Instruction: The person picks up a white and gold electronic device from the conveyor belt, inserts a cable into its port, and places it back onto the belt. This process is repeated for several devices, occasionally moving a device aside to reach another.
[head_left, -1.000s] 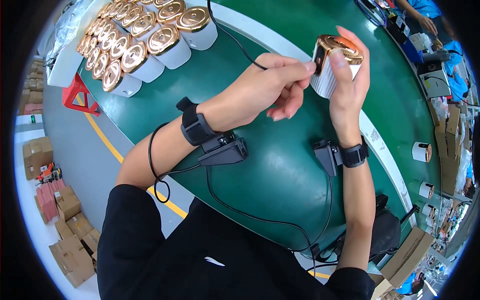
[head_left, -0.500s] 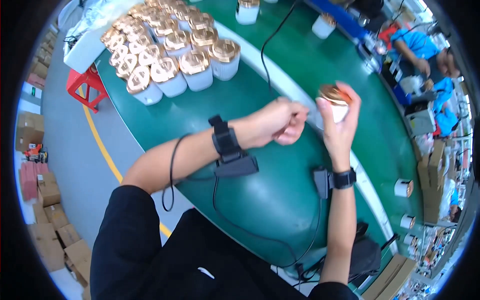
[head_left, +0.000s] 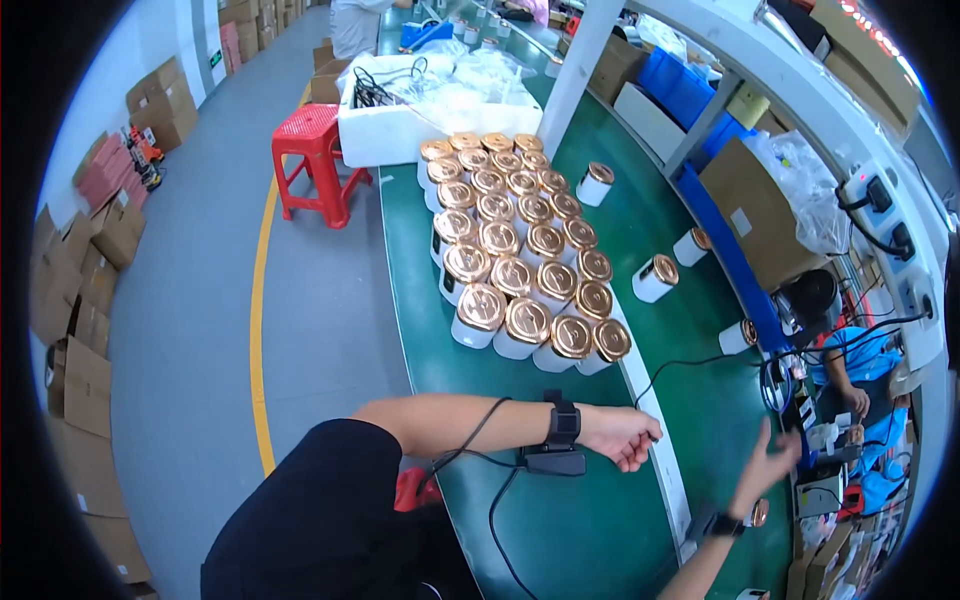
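Note:
My left hand [head_left: 622, 437] is closed over the green table, near the pale strip that runs along it. A thin black cable [head_left: 668, 367] runs down to its fingertips, and the pinch is around the cable's end. Farther right, my right hand [head_left: 768, 466] is slightly blurred, with its fingers spread and nothing in it. Beside my right wrist lies a white canister with a copper-coloured lid [head_left: 760, 513]. Beyond my left hand stand several rows of white canisters with shiny copper lids [head_left: 527, 322], packed close together.
More canisters [head_left: 656, 279] sit apart beyond the pale strip [head_left: 650, 400]. A white foam box [head_left: 390, 140] with plastic bags stands behind the rows. To the left is a red stool [head_left: 312, 160]. At right are a power strip [head_left: 890, 220] and a co-worker in blue [head_left: 862, 360].
The view has swung left, bringing the canister rows nearer the middle. My right hand has let go of the canister and opened. My left hand keeps its pinch on the cable.

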